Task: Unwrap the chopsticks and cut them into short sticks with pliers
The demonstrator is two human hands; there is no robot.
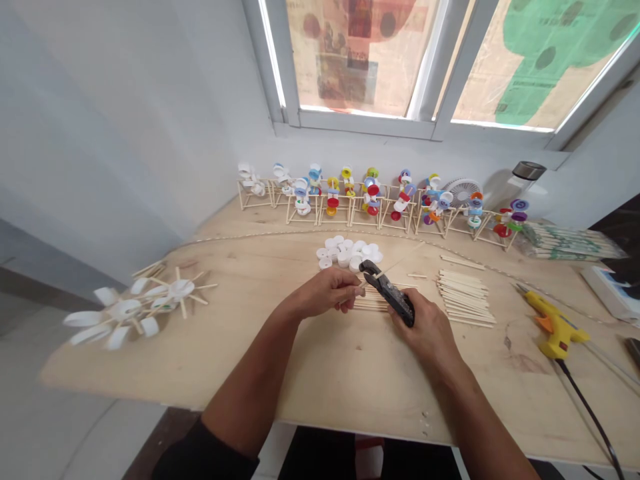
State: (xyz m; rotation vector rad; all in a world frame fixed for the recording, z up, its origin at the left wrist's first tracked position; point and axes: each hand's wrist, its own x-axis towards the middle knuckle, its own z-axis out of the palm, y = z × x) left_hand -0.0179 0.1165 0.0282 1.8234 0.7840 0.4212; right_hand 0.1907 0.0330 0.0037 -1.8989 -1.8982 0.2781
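In the middle of the table, my left hand [325, 292] pinches a thin wooden stick [400, 259] near one end. The stick slants up to the right past the jaws of a black hand cutter [393, 293]. My right hand [425, 327] is wrapped around the cutter's handles. Under both hands lie several wooden sticks [373, 305], partly hidden by them. Just beyond is a cluster of white bottle caps [345, 253]. A neat row of sticks [465, 298] lies to the right of the cutter.
A yellow glue gun [557, 323] lies at right, its black cord running off the front. White wheel-like pieces [125, 310] rest at left. Stick frames with coloured caps [373, 193] line the back, near a small fan [463, 192] and a bottle [523, 183].
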